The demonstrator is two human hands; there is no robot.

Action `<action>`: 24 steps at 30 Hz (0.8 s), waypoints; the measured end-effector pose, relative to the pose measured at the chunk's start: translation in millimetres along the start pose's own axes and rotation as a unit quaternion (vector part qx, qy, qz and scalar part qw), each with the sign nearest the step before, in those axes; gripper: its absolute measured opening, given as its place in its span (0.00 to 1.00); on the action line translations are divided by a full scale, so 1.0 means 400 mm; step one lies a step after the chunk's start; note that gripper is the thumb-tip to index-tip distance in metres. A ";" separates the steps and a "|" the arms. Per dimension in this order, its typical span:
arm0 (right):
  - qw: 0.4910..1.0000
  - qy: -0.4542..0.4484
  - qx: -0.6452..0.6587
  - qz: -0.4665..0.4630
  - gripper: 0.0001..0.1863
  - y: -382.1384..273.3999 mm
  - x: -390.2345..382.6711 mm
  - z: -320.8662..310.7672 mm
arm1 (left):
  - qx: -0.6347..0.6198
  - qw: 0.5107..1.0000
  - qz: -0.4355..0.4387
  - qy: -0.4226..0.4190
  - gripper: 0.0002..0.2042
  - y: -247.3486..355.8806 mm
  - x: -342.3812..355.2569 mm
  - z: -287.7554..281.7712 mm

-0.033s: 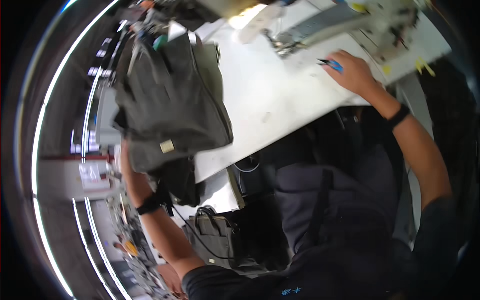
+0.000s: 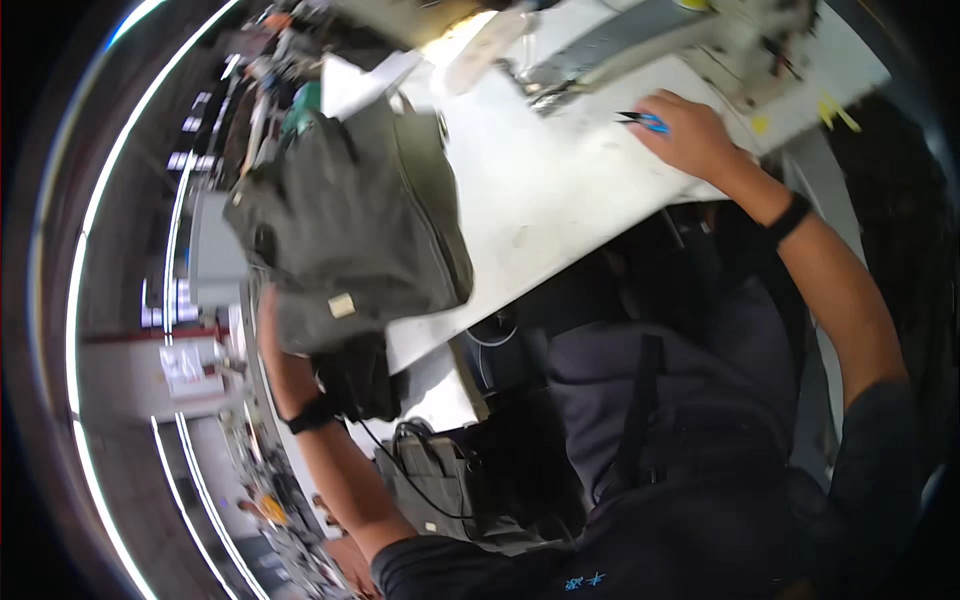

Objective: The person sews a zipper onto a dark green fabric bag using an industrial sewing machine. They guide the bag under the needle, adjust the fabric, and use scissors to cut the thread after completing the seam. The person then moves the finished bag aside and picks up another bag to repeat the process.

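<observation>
A dark grey-green fabric bag (image 2: 345,220) with a small cream patch stands tilted at the left end of the white table (image 2: 540,210). My left hand (image 2: 270,318) is at the bag's lower left side and supports it; its fingers are mostly hidden behind the cloth. Over the table's right part, my right hand (image 2: 692,138) is closed around small thread snips (image 2: 648,121) with blue handles and dark pointed blades. The snips point left, away from the bag.
A sewing machine (image 2: 620,45) stands at the back right of the table. A similar dark bag with handles (image 2: 430,475) sits lower down, beside my left arm. Yellow strips (image 2: 838,113) hang at the right edge. A cluttered workshop lies far left.
The bag has shifted slightly right and toward me along with my left hand, and its top has tilted. My right hand keeps hold of the snips, a little farther left in view.
</observation>
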State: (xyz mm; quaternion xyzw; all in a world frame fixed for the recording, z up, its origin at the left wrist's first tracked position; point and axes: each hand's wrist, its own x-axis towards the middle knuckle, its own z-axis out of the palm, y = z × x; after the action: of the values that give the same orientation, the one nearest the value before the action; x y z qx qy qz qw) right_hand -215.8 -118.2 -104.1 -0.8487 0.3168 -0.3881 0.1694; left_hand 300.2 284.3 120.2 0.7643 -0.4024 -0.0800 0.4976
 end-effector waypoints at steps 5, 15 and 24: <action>1.000 0.003 -0.009 -0.010 0.14 0.015 -0.005 0.013 | 0.050 0.985 -0.161 -0.044 0.34 0.062 -0.037 0.365; 0.999 -0.003 -0.037 0.016 0.12 0.011 -0.002 -0.012 | 0.458 0.828 -0.045 -0.321 0.32 0.171 0.190 0.757; 1.000 -0.003 0.001 0.021 0.12 -0.004 0.003 0.001 | 0.399 0.824 -0.179 -0.360 0.27 0.034 0.318 0.823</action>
State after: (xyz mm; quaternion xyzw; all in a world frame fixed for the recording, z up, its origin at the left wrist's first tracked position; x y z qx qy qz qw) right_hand -214.3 -117.8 -103.1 -0.8428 0.3338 -0.3823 0.1792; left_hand 205.3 -35.8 5.0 0.8718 -0.4055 -0.2696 -0.0535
